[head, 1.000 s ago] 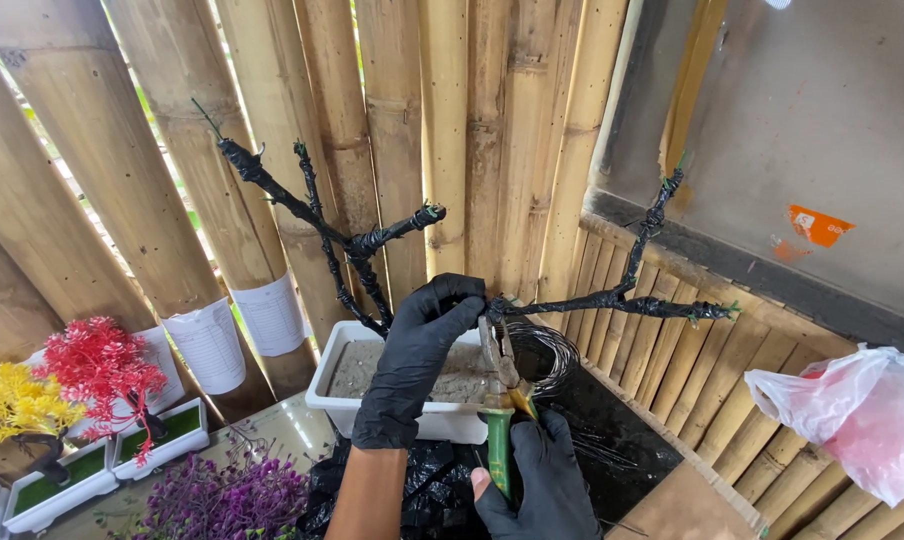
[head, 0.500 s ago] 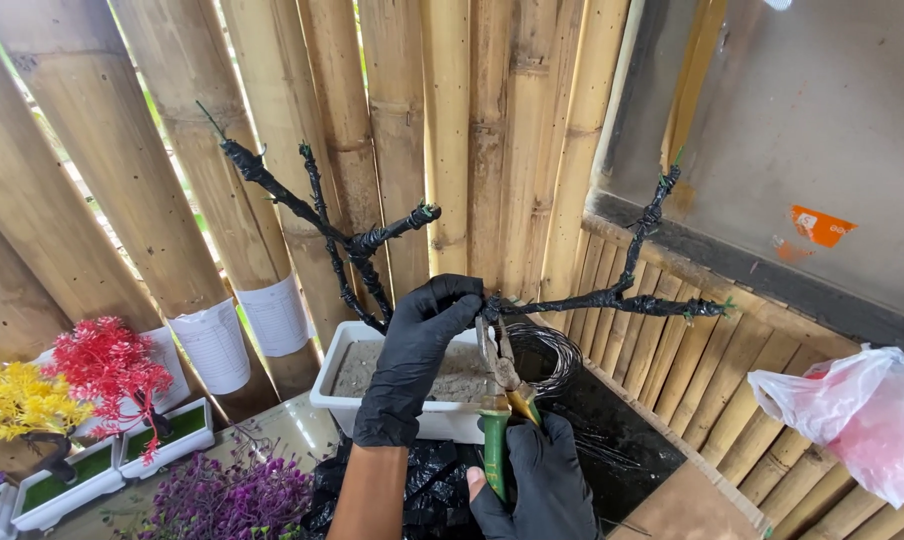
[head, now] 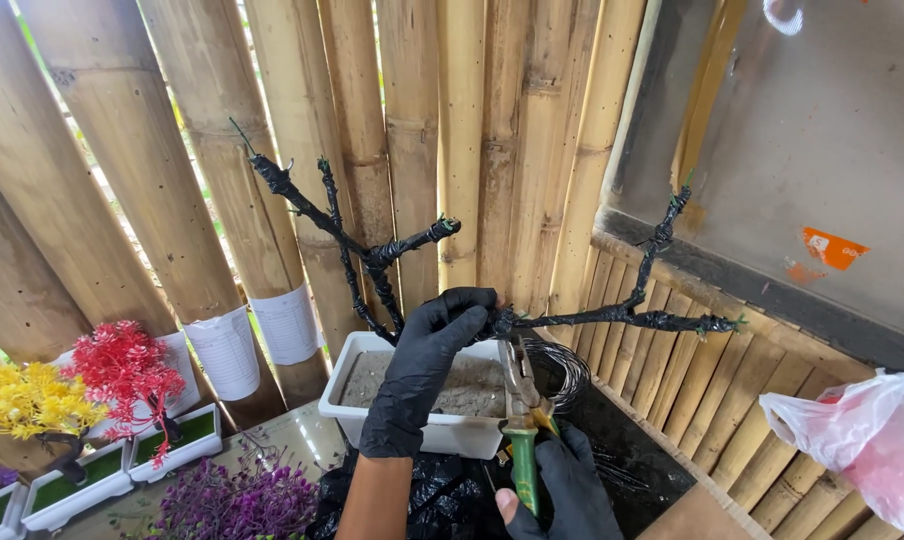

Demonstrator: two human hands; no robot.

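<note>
A bare artificial tree wrapped in black tape [head: 377,255] stands in a white rectangular pot [head: 412,425] filled with grey cement. My left hand [head: 427,365], in a black glove, grips the tree where a long branch [head: 632,315] runs off to the right. My right hand [head: 562,490], also in a black glove, holds green-handled pliers [head: 520,400] upright, with the jaws just under that branch. A coil of dark wire [head: 562,370] lies behind the pliers.
Bamboo poles [head: 472,150] form the wall behind. At left stand small artificial trees in white pots: a red one [head: 122,365], a yellow one [head: 22,400] and purple foliage [head: 222,500]. A pink plastic bag [head: 857,440] lies at right on the bamboo bench.
</note>
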